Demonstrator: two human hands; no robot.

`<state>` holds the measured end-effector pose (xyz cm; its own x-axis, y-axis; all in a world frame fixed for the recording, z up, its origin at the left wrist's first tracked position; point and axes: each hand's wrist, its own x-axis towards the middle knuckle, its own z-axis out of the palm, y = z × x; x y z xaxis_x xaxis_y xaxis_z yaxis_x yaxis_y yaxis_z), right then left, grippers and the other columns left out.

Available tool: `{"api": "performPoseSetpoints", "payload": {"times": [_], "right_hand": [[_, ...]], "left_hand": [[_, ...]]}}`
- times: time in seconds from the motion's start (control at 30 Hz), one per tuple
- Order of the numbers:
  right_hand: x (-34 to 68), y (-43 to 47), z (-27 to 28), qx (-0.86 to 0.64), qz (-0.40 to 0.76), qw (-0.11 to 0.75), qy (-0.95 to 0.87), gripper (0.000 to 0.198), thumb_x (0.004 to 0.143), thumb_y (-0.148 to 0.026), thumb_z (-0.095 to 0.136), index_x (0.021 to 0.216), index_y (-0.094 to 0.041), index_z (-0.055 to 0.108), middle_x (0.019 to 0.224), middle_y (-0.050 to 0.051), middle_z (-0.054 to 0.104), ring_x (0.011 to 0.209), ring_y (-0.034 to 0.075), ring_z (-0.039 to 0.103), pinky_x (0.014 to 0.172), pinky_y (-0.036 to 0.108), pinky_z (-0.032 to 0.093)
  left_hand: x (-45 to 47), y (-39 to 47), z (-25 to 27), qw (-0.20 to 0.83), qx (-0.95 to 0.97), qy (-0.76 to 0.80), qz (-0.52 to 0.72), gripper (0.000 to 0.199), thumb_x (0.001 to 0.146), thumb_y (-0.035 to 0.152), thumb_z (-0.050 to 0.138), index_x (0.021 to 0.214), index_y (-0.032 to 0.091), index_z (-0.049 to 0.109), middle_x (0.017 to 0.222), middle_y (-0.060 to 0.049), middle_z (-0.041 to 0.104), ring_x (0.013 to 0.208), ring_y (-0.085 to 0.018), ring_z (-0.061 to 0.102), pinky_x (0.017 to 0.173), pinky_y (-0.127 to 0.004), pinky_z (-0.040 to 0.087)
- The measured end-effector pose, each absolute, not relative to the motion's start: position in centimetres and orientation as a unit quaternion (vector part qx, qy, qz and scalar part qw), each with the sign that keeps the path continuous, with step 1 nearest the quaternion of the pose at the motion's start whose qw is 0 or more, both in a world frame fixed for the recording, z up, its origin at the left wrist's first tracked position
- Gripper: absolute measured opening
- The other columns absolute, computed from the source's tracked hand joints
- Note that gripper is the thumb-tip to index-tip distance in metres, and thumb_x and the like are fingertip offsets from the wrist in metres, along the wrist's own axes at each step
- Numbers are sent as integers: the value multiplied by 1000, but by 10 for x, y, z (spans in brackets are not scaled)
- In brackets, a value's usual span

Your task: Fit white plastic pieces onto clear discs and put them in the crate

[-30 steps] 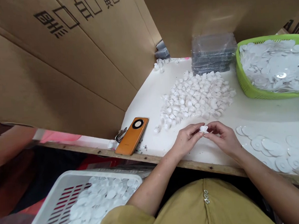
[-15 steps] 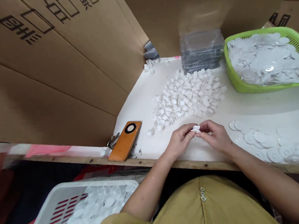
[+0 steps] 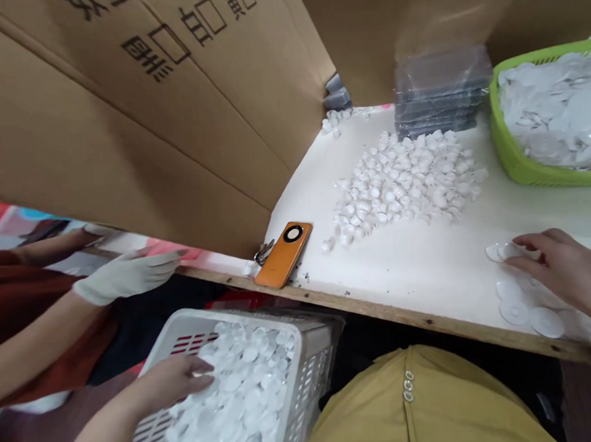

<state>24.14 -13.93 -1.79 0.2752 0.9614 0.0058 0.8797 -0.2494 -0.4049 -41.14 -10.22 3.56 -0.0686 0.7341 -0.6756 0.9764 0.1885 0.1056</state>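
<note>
Over the white basket (image 3: 299,374) of small white plastic pieces (image 3: 245,377), my left hand (image 3: 172,383) reaches in with its fingers apart and nothing visible in them. On the right of the table my right hand (image 3: 569,267) has its thumb and fingers pinched on a thin white plastic disc (image 3: 506,251). More flat white discs (image 3: 547,322) lie overlapping below it, partly hidden by that hand. A heap of small white plastic caps (image 3: 408,181) spreads over the middle of the white table (image 3: 372,259).
Tall cardboard (image 3: 209,126) walls the left and back. A green basket (image 3: 508,148) of discs and a wrapped grey stack (image 3: 443,95) stand behind. An orange phone (image 3: 280,258) lies near the wooden edge (image 3: 381,312). At left is another person's gloved hand (image 3: 129,276).
My hands have parted: the left went down to the white basket, the right over to the discs. The white piece between them is no longer held there. The view turned left.
</note>
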Motion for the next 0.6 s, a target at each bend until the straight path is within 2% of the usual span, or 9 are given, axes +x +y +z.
{"api": "performPoseSetpoints", "payload": {"times": [0.1,0.2,0.33,0.4,0.5,0.6], "right_hand": [[254,-139,-25,-783,133,131,-593,29,71,-45,71,91,-24,67,99,12,61,73,25,61,62,38,44],[251,-135,-26,-772,150,132,-603,29,66,-42,72,85,-24,61,92,12,63,68,26,61,56,37,41],[237,-130,-20,-772,194,115,-595,25,66,-40,65,82,-26,52,73,6,64,60,27,59,52,36,39],[229,-130,-15,-768,192,131,-596,22,69,-41,60,82,-26,50,75,6,65,64,29,60,55,37,40],[218,-135,-8,-766,179,175,-592,25,73,-46,52,88,-25,53,80,8,67,71,29,62,61,39,43],[212,-143,-5,-766,186,213,-576,35,73,-50,50,96,-25,59,82,6,67,74,27,63,67,39,46]], "left_hand": [[-406,-110,28,249,619,715,-209,38,63,47,60,83,18,74,91,-9,74,90,-35,66,84,-41,51],[-337,-90,32,179,708,680,-62,42,81,49,46,98,19,69,99,-8,71,91,-28,65,85,-37,48],[-209,-44,29,117,819,538,161,29,89,38,46,99,20,67,99,-7,67,93,-21,59,85,-31,46],[-154,-20,17,82,865,465,170,25,87,29,54,108,21,65,105,-8,65,97,-22,55,88,-34,44],[-100,10,-3,35,900,419,114,37,82,19,58,118,22,61,111,-10,63,102,-27,51,85,-40,43],[-83,25,-11,33,900,429,73,26,83,15,54,106,19,65,98,-10,65,100,-28,51,85,-42,42]]}}
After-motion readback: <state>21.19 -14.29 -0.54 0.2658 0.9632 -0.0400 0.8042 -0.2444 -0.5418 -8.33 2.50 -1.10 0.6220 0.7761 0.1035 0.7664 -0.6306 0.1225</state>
